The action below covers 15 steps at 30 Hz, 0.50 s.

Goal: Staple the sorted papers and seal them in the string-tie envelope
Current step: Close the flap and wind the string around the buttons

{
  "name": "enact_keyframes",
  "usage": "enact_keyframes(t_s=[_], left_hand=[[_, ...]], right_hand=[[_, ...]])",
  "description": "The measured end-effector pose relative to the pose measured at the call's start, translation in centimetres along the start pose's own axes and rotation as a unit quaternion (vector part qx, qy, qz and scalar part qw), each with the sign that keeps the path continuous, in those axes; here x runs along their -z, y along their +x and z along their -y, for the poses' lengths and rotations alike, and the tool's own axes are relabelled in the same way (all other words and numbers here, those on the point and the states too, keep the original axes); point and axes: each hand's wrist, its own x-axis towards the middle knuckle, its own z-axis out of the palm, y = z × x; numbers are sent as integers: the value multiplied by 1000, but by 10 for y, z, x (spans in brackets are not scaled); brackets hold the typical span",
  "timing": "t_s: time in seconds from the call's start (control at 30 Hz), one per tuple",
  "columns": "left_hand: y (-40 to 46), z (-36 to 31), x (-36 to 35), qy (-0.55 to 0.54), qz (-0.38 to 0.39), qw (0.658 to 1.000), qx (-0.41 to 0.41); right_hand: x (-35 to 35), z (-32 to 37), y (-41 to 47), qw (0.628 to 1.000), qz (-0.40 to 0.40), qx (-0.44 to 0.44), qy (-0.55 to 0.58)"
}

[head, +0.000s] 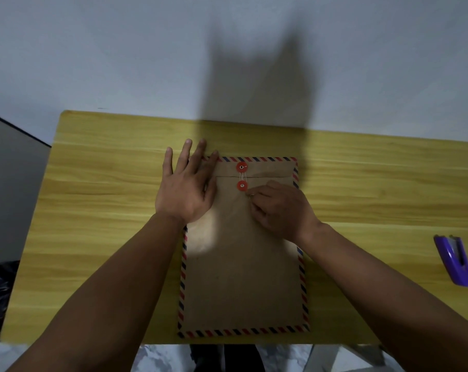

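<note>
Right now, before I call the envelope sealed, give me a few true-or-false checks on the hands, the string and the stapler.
1. The left hand lies flat on the envelope's top left corner. True.
2. The right hand is holding the stapler. False: it pinches the string just below the lower button.
3. The flap is folded shut. True.
4. The stapler sits on the envelope. False: it lies apart on the table, to the right.
5. String runs between the two red buttons. True.
</note>
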Motion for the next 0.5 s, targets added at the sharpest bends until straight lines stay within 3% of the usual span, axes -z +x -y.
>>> enact_keyframes(t_s=[0.13,0.5], left_hand=[[0,-1,0,0,2,1000,1],[0,-1,-2,12,-3,1000,2]], right_hand=[[-1,7,3,1000,18,-16,14],[4,2,79,976,181,108,-52]])
